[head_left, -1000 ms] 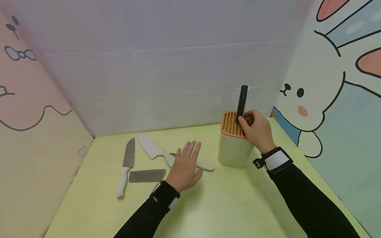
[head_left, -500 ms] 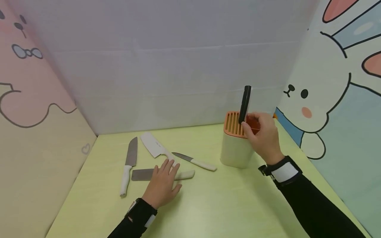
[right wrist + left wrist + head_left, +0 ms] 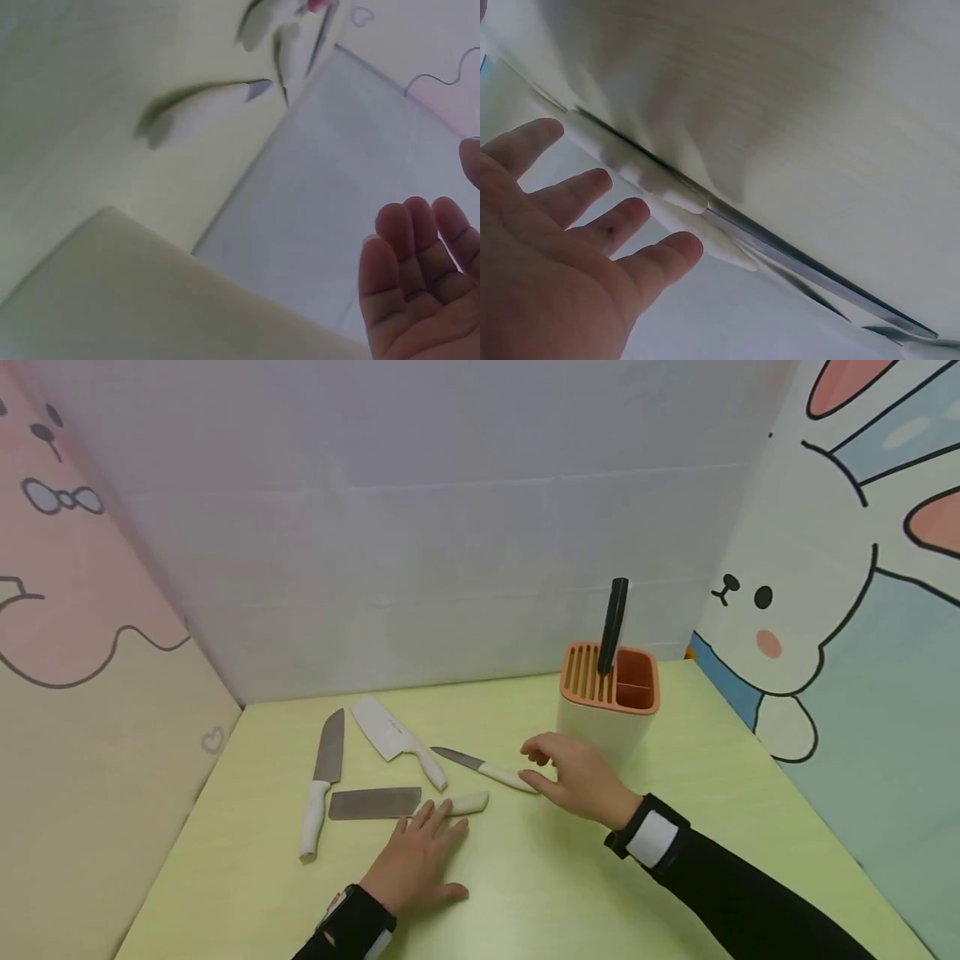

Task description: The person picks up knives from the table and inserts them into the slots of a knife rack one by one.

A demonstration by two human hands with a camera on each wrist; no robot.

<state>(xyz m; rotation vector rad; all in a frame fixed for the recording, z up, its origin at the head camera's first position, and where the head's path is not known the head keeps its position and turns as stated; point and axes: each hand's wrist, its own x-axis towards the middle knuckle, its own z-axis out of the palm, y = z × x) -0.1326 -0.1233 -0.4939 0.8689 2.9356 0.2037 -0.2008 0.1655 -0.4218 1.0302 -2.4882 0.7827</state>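
Note:
In the head view my left hand (image 3: 420, 864) lies spread, its fingertips at the white handle of a rectangular-bladed knife (image 3: 375, 803); whether they touch it I cannot tell. My right hand (image 3: 581, 779) hovers with bent fingers over the handle end of a small paring knife (image 3: 506, 774), holding nothing. A cleaver (image 3: 382, 729) lies behind, and a white-handled kitchen knife (image 3: 327, 760) lies at the left. The knife block (image 3: 600, 727), cream with an orange slotted top, stands behind my right hand. A black-handled knife (image 3: 613, 625) stands upright in one of its slots.
The pale yellow-green table (image 3: 540, 893) meets a white back wall (image 3: 450, 543). A wall with a cartoon rabbit (image 3: 795, 610) rises on the right, a pink and cream wall (image 3: 90, 735) on the left. The block's right part has open orange compartments (image 3: 636, 672).
My right hand has left the black-handled knife in the block and moved down and left to the paring knife. My left hand has drawn back left, uncovering the paring knife.

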